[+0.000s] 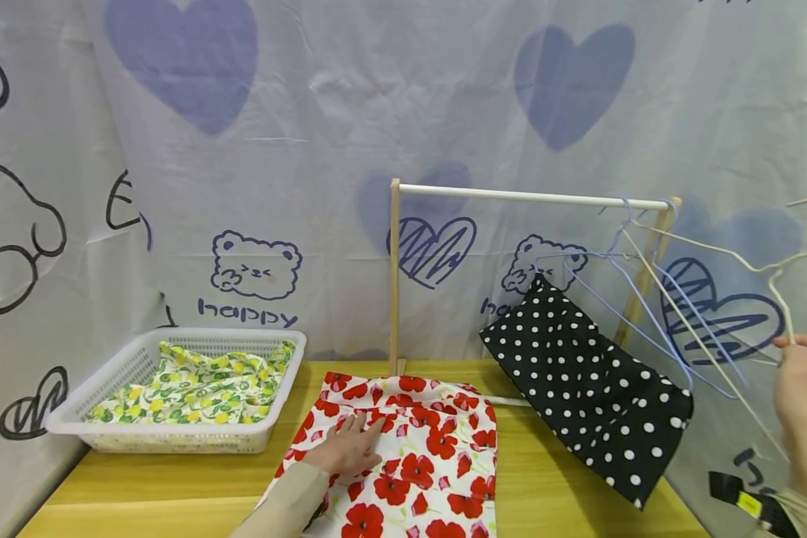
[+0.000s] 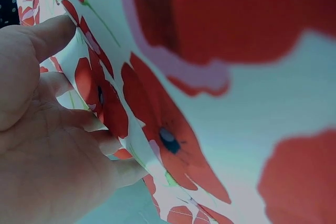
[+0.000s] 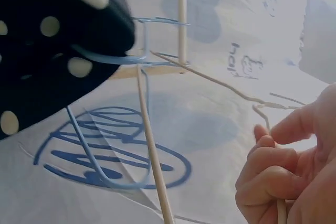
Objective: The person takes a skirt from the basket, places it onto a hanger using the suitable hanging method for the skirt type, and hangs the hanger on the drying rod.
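Note:
A white cloth with red poppies (image 1: 437, 456) lies spread on the wooden table, and my left hand (image 1: 350, 448) rests on it with fingers extended. The left wrist view shows those fingers against the printed fabric (image 2: 163, 124), partly hidden by it. Off to the far right, my right hand (image 1: 805, 403) grips a cream wire hanger (image 1: 782, 299) with curled fingers; part of it lies outside the head view. In the right wrist view the hand (image 3: 289, 166) holds the hanger's wire, and one arm of the hanger (image 3: 210, 81) stretches toward the rack.
A small rack with a white rod (image 1: 511, 195) stands at the back. Blue hangers hang at its right end, with a black polka-dot cloth (image 1: 585, 388) slanting beneath them. At left, a white plastic basket (image 1: 168, 428) holds a lemon-print cloth (image 1: 222, 381). Printed sheeting surrounds the table.

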Tool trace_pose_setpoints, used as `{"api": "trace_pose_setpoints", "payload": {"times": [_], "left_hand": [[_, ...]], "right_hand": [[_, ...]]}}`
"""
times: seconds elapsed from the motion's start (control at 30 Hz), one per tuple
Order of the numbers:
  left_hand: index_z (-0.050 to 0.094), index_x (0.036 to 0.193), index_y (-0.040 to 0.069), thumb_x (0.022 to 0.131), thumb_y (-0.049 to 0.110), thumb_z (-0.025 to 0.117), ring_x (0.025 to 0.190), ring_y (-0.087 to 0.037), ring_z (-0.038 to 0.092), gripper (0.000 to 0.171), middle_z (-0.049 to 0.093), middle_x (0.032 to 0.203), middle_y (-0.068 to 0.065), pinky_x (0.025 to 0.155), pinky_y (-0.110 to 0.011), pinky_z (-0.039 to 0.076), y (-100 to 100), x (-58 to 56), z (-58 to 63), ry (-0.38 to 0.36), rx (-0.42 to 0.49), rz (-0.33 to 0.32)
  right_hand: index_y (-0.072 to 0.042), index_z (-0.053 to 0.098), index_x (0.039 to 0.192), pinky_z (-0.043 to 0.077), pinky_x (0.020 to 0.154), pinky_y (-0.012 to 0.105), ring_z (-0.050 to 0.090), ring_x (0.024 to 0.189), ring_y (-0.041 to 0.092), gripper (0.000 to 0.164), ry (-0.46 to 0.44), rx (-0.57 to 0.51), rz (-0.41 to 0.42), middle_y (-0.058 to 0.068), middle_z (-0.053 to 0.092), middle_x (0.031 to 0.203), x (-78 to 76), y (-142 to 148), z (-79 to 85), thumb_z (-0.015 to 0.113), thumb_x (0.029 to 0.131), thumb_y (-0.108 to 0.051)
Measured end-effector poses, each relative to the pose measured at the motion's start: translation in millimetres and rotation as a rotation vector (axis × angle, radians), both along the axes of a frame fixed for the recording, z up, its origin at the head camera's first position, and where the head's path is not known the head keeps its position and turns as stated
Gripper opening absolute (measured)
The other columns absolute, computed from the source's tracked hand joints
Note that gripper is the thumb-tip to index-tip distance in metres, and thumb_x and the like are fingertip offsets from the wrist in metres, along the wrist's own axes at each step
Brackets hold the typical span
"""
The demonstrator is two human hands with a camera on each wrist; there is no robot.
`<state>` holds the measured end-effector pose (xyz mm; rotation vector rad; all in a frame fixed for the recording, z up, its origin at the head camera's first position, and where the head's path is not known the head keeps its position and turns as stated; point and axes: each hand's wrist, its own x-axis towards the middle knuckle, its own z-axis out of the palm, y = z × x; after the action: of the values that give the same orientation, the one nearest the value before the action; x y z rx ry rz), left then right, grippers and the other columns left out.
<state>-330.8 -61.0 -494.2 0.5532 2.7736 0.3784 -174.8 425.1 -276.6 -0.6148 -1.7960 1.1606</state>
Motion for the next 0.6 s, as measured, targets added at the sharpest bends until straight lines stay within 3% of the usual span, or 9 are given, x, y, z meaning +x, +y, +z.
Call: {"api": "trace_pose_setpoints", "payload": {"times": [0.17,0.27,0.4,0.5,0.6], "left_hand": [[0.032,0.154,0.019,0.096,0.041,0.061,0.148,-0.043,0.019,0.069,0.024,0.16,-0.02,0.114,-0.067,0.02,0,0.4,-1.1,0.001,0.01,-0.005],[0.031,0.155,0.019,0.096,0.041,0.06,0.148,-0.043,0.019,0.069,0.023,0.16,-0.019,0.114,-0.067,0.019,1,0.6,-1.8,-0.001,0.014,-0.008],[0.029,0.155,0.021,0.096,0.041,0.059,0.149,-0.042,0.017,0.069,0.021,0.161,-0.019,0.114,-0.067,0.018,1,-0.1,-2.9,-0.016,0.019,-0.004],[0.029,0.155,0.021,0.096,0.041,0.059,0.149,-0.042,0.018,0.069,0.021,0.161,-0.019,0.114,-0.067,0.017,1,-0.8,-4.0,-0.015,0.02,-0.004],[0.028,0.156,0.021,0.097,0.041,0.059,0.149,-0.041,0.017,0.069,0.021,0.161,-0.018,0.115,-0.067,0.017,0,-0.3,-4.3,-0.016,0.027,-0.007]], "right_hand": [[-0.039,0.052,0.094,0.025,0.044,0.017,0.033,0.051,0.001,0.02,-0.006,-0.075,0.085,-0.014,0.039,0.066,-7.8,-4,10.4,0.046,0.101,-0.021],[-0.032,0.061,0.087,0.027,0.036,0.018,0.036,0.043,0.002,0.019,0.031,-0.153,0.163,-0.011,0.042,0.058,-17.3,-1,9.2,0.052,0.099,-0.02],[-0.022,0.058,0.078,0.031,0.037,0.022,0.04,0.045,0.004,0.021,0.02,-0.119,0.228,-0.01,0.045,0.059,-30.4,1,-1.9,0.057,0.098,-0.026],[-0.024,0.056,0.079,0.027,0.036,0.03,0.037,0.041,0.004,0.021,0.007,-0.014,0.206,-0.013,0.043,0.053,-40.4,3,-11.4,0.058,0.097,-0.035],[-0.023,0.055,0.072,0.024,0.036,0.036,0.034,0.037,0.004,0.03,0.054,-0.014,0.147,-0.013,0.04,0.046,-46.3,3,-16.2,0.06,0.096,-0.04]]}}
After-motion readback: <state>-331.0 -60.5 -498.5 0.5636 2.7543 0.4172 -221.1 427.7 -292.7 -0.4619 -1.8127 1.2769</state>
